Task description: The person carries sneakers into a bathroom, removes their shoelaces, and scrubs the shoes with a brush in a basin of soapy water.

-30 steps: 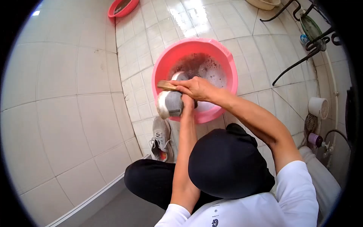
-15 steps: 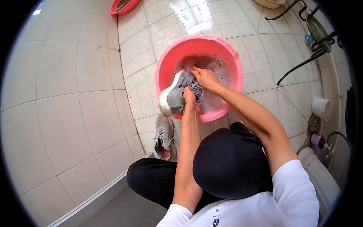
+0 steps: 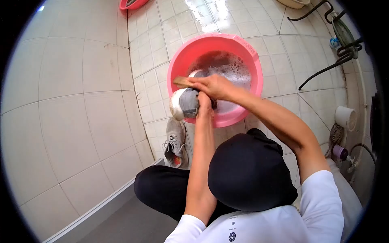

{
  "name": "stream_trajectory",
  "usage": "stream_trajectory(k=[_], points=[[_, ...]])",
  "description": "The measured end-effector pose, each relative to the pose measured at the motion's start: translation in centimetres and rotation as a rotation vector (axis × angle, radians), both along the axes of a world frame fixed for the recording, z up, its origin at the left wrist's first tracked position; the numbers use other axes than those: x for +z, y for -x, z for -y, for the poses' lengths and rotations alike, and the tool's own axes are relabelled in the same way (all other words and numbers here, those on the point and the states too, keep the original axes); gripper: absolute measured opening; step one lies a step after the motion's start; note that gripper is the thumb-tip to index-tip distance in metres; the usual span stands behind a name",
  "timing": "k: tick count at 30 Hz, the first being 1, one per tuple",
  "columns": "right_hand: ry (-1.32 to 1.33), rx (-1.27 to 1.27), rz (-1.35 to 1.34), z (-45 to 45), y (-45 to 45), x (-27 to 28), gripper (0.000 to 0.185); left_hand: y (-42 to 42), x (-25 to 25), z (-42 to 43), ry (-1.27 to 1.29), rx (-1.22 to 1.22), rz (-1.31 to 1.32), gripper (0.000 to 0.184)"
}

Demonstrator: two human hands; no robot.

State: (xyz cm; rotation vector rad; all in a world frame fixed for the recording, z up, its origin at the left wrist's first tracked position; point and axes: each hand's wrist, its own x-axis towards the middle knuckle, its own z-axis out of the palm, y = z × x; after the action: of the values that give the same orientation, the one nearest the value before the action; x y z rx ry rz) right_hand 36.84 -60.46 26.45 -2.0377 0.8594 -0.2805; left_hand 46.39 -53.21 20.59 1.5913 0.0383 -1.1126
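Note:
My left hand [image 3: 205, 104] grips a grey sneaker [image 3: 188, 103] with a white sole, its heel toward the basin's near left rim. In my right hand [image 3: 216, 86] is a brush with a wooden back [image 3: 183, 82], held across the shoe; its bristles are hidden. Both hands are above a pink basin [image 3: 257, 87] of foamy, brownish water. My right hand and the brush cover the middle of the sneaker. On the tiles left of my left forearm lies a second grey sneaker [image 3: 176, 139] with loose laces.
A tiled wall [image 3: 65, 133] rises on the left. Black metal legs of a stand [image 3: 324, 72] are at the upper right, above a white container [image 3: 345, 118]. A second pink basin [image 3: 133, 5] and a cream basin [image 3: 294, 3] sit at the far edge.
My right hand has come up out of the basin toward the left, and the wooden brush now shows in it, over the sneaker. My left hand keeps its hold on the shoe.

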Motion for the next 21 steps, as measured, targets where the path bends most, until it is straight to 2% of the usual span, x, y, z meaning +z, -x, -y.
stream_trajectory(k=[2,3,6,7,9,11,13,16,18,20,21], points=[[-0.032,-0.062,-0.065,2.2,1.7,1.0,0.041,0.0,0.0,-0.3,-0.002,-0.003,0.008,0.039],[0.029,-0.121,-0.026,2.6,2.3,1.3,0.041,0.0,-0.1,-0.5,-0.004,-0.002,0.012,0.038],[0.195,-0.041,0.177,0.3,0.7,1.8,0.04,0.5,0.4,-0.4,-0.011,-0.014,0.021,0.038],[0.118,-0.009,0.026,0.0,0.2,0.1,0.039,0.6,0.6,-0.2,-0.024,-0.019,0.026,0.037],[0.185,-0.119,0.001,0.9,1.5,-0.4,0.039,0.7,1.0,-0.1,-0.028,-0.018,0.034,0.037],[0.104,-0.236,-0.162,4.2,2.5,-2.1,0.039,0.6,0.6,-0.3,-0.033,0.011,0.062,0.035],[0.038,-0.376,-0.184,5.2,3.2,-3.6,0.04,0.0,-0.9,-0.5,-0.046,0.034,0.064,0.033],[-0.078,-0.498,-0.115,4.8,2.4,-8.0,0.042,-1.0,-1.7,-0.9,-0.001,-0.129,-0.029,0.037],[-0.066,-0.444,-0.006,2.4,0.8,-7.8,0.044,-0.1,0.1,-0.3,-0.007,-0.101,0.019,0.037],[-0.091,-0.432,0.143,0.3,1.0,-4.1,0.044,0.3,0.0,-0.9,-0.042,-0.05,0.115,0.039],[-0.107,-0.315,0.191,-0.5,1.1,-2.5,0.043,0.3,-1.2,-0.8,-0.063,-0.017,0.187,0.04]])
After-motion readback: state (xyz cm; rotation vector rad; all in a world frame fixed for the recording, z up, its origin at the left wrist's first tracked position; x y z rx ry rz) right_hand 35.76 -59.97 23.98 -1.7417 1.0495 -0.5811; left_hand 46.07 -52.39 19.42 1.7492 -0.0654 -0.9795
